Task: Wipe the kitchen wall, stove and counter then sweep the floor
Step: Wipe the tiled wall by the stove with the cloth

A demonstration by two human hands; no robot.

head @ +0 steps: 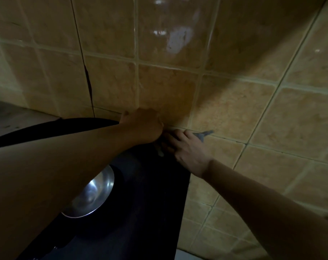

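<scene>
Nearest the camera, the left forearm crosses the frame from lower left, passing over the black glass stove top and its round polished steel burner bowl. The left hand sits at the rear edge of the stove against the beige tiled kitchen wall; its fingers appear curled, but what they hold, if anything, cannot be determined from this view. The right hand lies just beside it, fingers bent over a small grey cleaning cloth, gripping it where stove, wall and beige tiled bench meet. One corner of the cloth protrudes past the fingers onto the tile; another fold shows pale below the knuckles.

Progress assessment: work appears to be in the wiping phase, at the junction of wall and stove. A glossy streaked patch on an upper tile suggests that part of the wall is already wiped. A dark crack runs down the wall to the left. Whether the stove and bench surfaces are finished cannot be judged. Sweeping remains; neither floor nor broom is in view.
</scene>
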